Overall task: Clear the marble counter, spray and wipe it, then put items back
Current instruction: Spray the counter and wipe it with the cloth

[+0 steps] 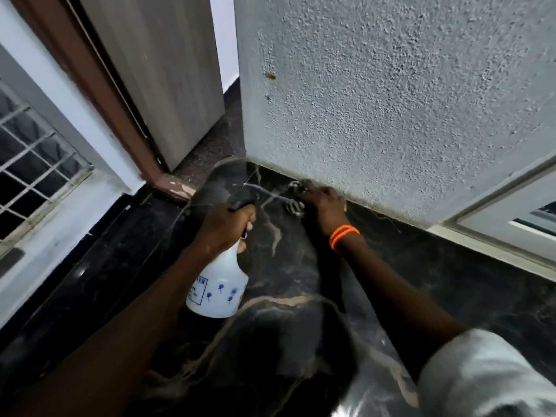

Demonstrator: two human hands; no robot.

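The black marble counter (436, 284) with pale veins fills the lower view. My left hand (224, 225) grips the neck of a white spray bottle (218, 288) with blue flower prints, held tilted above the counter. My right hand (323, 206), with an orange bead band at the wrist, rests at the foot of the textured wall and closes on a small dark and silvery object (296, 206); blur hides what it is.
A rough grey wall (391, 100) rises at the counter's far edge. A wooden door and brown frame (156, 85) stand at the left, beside a barred window (33, 164). A white window frame (496, 224) sits at the right.
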